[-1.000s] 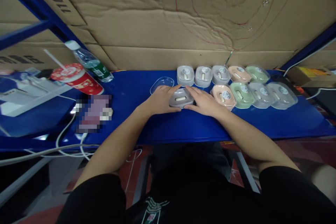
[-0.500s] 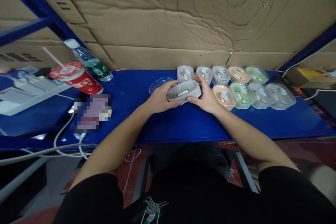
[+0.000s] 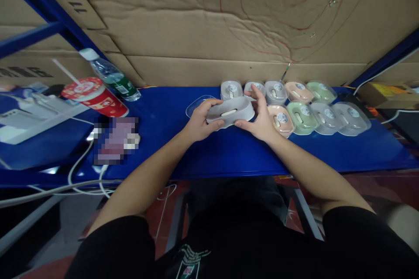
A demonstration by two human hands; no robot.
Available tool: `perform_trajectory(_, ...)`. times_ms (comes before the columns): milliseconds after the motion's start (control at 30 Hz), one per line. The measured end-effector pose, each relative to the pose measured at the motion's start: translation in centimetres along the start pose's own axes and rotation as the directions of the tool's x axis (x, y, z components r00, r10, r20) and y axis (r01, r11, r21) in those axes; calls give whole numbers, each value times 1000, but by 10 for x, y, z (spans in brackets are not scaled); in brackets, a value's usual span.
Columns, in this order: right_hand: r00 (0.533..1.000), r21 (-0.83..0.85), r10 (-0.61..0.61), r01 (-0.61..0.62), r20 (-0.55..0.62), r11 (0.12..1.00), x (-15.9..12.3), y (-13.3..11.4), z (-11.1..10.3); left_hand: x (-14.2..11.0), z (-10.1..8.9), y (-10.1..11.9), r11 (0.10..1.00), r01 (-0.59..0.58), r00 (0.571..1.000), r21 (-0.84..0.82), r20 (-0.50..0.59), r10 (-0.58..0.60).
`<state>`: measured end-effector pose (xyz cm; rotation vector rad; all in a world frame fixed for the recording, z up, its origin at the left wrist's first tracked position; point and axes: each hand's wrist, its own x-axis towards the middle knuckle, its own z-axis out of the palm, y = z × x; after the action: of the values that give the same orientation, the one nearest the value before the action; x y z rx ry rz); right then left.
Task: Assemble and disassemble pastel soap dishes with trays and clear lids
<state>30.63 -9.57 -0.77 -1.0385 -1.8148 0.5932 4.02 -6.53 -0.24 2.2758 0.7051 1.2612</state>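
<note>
Both my hands hold one grey oval soap box (image 3: 231,112) above the blue table (image 3: 170,139). My left hand (image 3: 199,120) grips its left end, fingers curled over the rim. My right hand (image 3: 260,117) grips its right end, thumb under and fingers on top. A small white piece shows on the box's top. Just behind my left hand a clear plastic lid (image 3: 195,103) lies flat on the table.
Two rows of lidded soap boxes in grey, peach (image 3: 281,120) and green (image 3: 303,117) sit at the back right. A red cup with a straw (image 3: 94,96), a water bottle (image 3: 111,76), a blurred item and white cables lie to the left. A cardboard wall stands behind.
The grey box, pressed on the table under both hands a second ago, has been lifted and carried slightly back and right, its front edge tipping up.
</note>
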Motion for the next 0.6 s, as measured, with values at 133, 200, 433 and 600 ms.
perform_trajectory(133, 1000, 56, -6, 5, 26, 998, 1, -2, -1, 1, -3, -2, 1000, -16, 1000, -21, 16, 17)
perform_trajectory(200, 999, 97, -4, 0, 49, 995, 2, -2, 0, 2, -7, -5, 999, -7, 998, -46, 62, 10)
perform_trajectory(433, 997, 142, -3, -8, 76, 990, 1, 0, 2, 0, -9, -3, 989, 136, 948, -52, 295, -115)
perform_trajectory(600, 995, 54, 0, -5, 97, 999, 2, -4, 1, 0, -6, 4, 981, 169, 954, -97, 268, -138)
